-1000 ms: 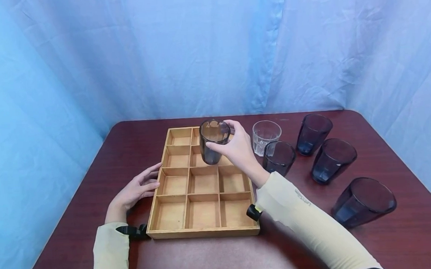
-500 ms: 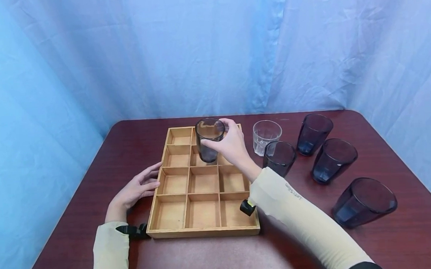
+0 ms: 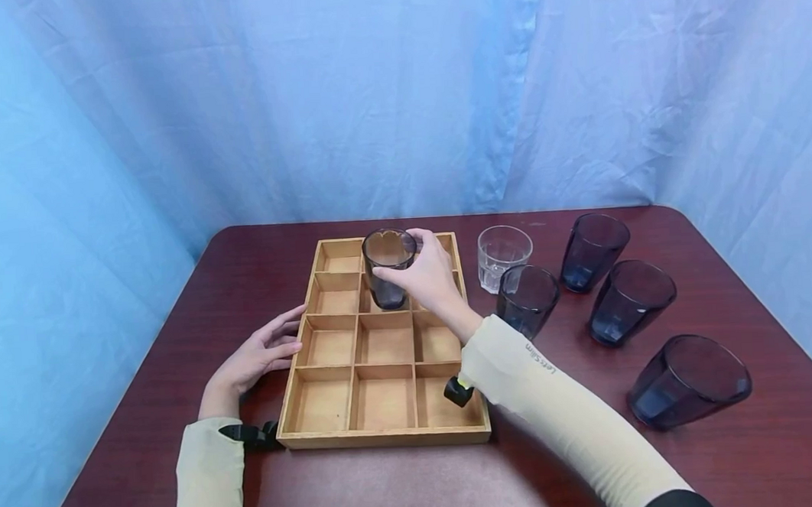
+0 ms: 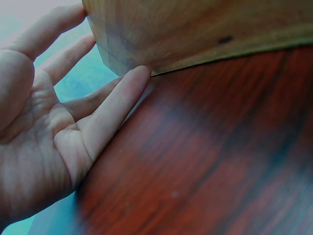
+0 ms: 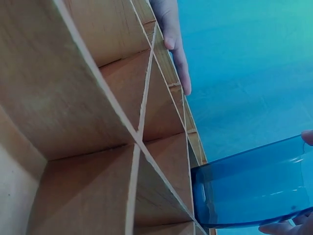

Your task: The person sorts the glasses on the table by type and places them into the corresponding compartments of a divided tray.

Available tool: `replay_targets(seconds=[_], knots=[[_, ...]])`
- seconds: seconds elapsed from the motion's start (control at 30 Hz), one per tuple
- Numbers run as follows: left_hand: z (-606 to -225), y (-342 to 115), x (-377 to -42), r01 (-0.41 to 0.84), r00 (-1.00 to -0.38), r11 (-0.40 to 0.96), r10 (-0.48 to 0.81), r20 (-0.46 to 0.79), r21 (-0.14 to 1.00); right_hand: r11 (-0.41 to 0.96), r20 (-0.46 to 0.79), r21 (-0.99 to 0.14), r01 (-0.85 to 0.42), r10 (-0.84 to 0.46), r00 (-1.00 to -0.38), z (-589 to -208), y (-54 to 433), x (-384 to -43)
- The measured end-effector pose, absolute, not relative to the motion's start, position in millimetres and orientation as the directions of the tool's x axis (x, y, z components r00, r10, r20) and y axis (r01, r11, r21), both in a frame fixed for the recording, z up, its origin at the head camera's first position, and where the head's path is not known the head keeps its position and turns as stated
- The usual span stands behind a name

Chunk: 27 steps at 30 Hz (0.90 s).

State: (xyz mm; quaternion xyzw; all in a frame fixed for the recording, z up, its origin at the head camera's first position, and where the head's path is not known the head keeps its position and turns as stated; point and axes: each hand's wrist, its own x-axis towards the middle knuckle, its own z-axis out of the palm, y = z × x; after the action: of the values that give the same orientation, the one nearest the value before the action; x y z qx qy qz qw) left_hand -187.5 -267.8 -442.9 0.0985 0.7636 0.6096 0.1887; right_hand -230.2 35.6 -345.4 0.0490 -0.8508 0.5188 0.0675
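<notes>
Against the tray's left side, the left hand (image 3: 253, 361) rests with its fingers spread, their tips touching the wooden wall and gripping nothing. The tray (image 3: 386, 438) is divided into three columns of square compartments. Over its middle column, at the second compartment from the far end, stands a dark glass (image 3: 383, 291), upright; whether its base touches the compartment floor or hangs just above it, I cannot tell. The right hand (image 3: 429, 277) holds that glass from the tray's right, thumb on the near side and fingers around the far side, below the rim.

The glass should feel stiff and fairly weighty for its size, smooth enough to slip, and liable to chip against a divider. The best hold is probably around the upper wall, leaving the narrower base free.

Just off the tray's right side stand a clear glass (image 3: 500, 273) and, nearer, a second dark glass (image 3: 522, 297). The right sleeve (image 3: 565, 402) is lettered "LetsSlim"; no label shows on the glasses. Farthest right of the tray, three more dark glasses (image 3: 629, 303) stand in a row running toward its near end.
</notes>
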Motion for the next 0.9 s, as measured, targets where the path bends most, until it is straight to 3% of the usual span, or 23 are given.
replay_targets(seconds=[0.9], knots=[[-444, -270, -188, -0.072, -0.912, 0.248, 0.376, -0.164, 0.966, 0.435, 0.134, -0.889, -0.143, -0.05, -0.99, -357, 28, -234]])
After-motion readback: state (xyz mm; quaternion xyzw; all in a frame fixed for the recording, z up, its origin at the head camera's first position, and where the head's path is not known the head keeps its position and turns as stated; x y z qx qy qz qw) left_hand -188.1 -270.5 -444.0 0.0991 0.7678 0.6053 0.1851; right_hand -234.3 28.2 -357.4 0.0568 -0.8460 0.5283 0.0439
